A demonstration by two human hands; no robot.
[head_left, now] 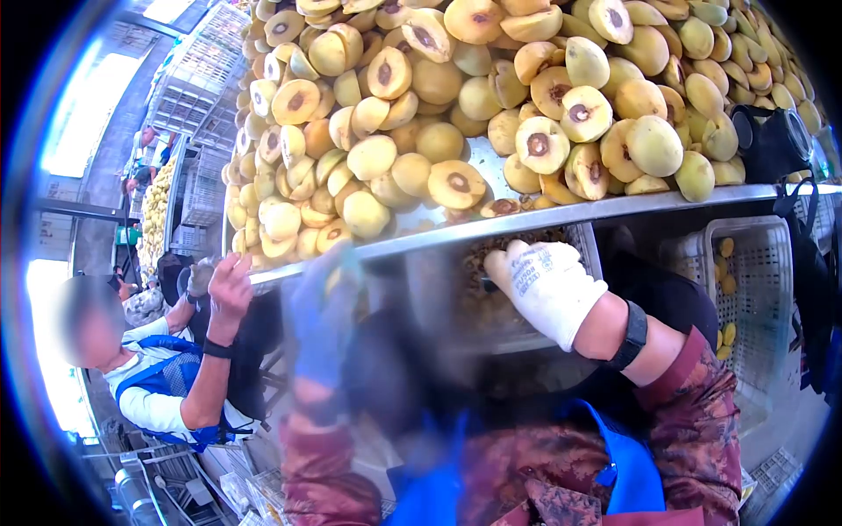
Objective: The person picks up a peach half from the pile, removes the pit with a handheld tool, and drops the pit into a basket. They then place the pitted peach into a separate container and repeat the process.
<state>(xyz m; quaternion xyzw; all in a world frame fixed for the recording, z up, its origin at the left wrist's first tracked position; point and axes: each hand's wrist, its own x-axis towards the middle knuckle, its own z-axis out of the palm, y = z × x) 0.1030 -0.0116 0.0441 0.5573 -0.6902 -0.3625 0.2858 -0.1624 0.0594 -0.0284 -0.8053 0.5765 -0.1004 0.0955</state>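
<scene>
Left hand (pixel 323 316), blue-gloved, closest to the lens: smeared by blur, so how far it was open and whether it held anything could not be told.
Right hand (pixel 545 289), white-gloved: closed in a fist, apparently about a dark stub (pixel 485 282) showing at the thumb side, just under the table's edge.
Peach halves (pixel 456 105): heaped on the steel table (pixel 561 216) above both hands, several lying right at its lip, cut faces and stones showing.
Brown scraps (pixel 474 250): in a tray behind the right fist, kind uncertain.
White crate (pixel 759 263): to the right, a few yellow pieces inside.
Co-worker's hand (pixel 230 285): raised at the far left, apart from both.
Hazards, as judged: halves at the lip could roll off if the heap were nudged. The left hand, passing near the stub, could be nicked if that stub were a blade.
</scene>
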